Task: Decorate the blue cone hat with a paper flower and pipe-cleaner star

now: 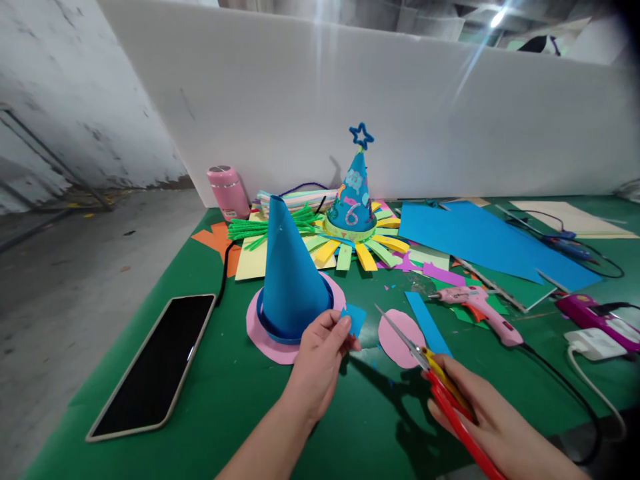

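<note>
Between the thumb and fingers of my left hand (pixel 320 357) is a small piece of blue paper (pixel 355 320). My right hand (pixel 480 407) grips a pair of scissors (pixel 424 360) with red and yellow handles, its blades pointing up and left and looking closed. Beside my left hand stands a plain blue paper cone hat (pixel 293 273) on a pink paper brim (pixel 259 333). Under the scissor blades lies a pink paper oval (pixel 397 343), with a blue paper strip (pixel 427 323) to its right.
Behind stands a decorated cone hat (pixel 353 197) with a star top. A phone (pixel 157 367) lies left, a pink bottle (pixel 227 193) back left, green pipe cleaners (pixel 250 229) near it. Right are a pink glue gun (pixel 480 307), its cord, a charger (pixel 593 343) and blue sheets (pixel 480 237).
</note>
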A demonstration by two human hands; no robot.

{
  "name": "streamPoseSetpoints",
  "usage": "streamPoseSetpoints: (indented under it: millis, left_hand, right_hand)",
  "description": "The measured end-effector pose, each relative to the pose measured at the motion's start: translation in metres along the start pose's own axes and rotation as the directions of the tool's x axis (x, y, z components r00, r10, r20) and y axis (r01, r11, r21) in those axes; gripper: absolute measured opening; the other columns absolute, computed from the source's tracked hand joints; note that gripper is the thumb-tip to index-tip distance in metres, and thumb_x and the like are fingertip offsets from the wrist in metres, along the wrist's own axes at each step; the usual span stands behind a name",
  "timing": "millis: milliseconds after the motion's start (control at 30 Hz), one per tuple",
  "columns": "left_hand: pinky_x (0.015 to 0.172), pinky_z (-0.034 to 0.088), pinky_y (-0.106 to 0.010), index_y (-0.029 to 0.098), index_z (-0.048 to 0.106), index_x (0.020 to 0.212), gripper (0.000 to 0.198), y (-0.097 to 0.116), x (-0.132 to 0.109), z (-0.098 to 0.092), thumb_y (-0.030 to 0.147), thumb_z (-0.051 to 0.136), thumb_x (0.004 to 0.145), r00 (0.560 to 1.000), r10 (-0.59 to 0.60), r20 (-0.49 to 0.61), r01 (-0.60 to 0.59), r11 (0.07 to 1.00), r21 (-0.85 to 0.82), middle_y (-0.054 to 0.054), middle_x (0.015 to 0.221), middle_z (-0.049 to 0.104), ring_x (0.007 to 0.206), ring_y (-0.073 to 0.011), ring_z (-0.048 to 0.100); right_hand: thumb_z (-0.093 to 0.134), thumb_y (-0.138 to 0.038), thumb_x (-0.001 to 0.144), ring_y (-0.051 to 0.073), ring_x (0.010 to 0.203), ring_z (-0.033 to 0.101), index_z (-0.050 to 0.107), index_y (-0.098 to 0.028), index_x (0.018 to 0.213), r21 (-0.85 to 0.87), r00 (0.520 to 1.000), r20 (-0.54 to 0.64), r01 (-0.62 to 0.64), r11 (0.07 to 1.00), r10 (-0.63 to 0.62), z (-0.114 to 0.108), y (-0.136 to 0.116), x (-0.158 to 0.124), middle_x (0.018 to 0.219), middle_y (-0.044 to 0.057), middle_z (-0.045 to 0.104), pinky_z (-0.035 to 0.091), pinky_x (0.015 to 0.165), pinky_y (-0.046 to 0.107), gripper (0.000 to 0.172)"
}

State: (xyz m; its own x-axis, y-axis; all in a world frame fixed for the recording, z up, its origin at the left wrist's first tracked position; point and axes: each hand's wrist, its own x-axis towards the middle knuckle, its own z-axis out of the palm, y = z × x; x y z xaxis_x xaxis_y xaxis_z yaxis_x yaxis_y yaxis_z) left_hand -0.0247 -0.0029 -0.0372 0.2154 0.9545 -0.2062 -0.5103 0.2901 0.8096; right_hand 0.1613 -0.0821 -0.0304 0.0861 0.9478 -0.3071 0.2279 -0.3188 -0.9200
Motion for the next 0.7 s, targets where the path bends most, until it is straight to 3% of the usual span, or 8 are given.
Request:
streamPoseSetpoints:
  millis: [67,233,700]
  left_hand:
    - [0.065,0.041,-0.024,0.015,0.053,0.064,0.012,-0.0005,-0.0001,-0.0001,0.022,0.055,0.075,1.0,0.0,-0.007,-0.001,1.0,-0.023,0.002,0.063,0.055,0.061,-0.0095,0.052]
    - [0.072,0.042,-0.027,0.016,0.054,0.067,0.01,0.0007,-0.0001,0.0,0.022,0.056,0.074,0.999,-0.025,-0.029,0.024,0.999,-0.044,-0.002,0.071,0.062,0.07,-0.0132,0.058]
    - [0.062,0.041,-0.023,0.016,0.05,0.06,0.016,0.0033,-0.0009,0.0019,0.022,0.063,0.066,0.992,0.003,-0.124,-0.009,0.999,-0.044,0.003,0.055,0.056,0.057,-0.0103,0.055]
  right_hand:
    - [0.061,-0.038,0.067,0.021,0.065,0.062,0.054,-0.025,0.105,-0.074,0.994,0.096,-0.053,0.996,0.06,-0.007,0.0056,-0.0047,0.076,0.005,0.066,0.054,0.057,0.022,0.041]
    - [0.059,-0.038,0.068,0.022,0.071,0.063,0.059,-0.026,0.094,-0.108,0.974,0.208,-0.069,0.992,0.09,-0.0081,0.0049,-0.0067,0.078,0.004,0.066,0.053,0.068,0.024,0.029]
    - [0.063,-0.036,0.064,0.024,0.091,0.061,0.061,-0.023,0.099,-0.124,0.97,0.198,-0.116,0.986,0.139,-0.0058,0.0014,-0.0046,0.096,0.006,0.068,0.048,0.079,0.026,0.038]
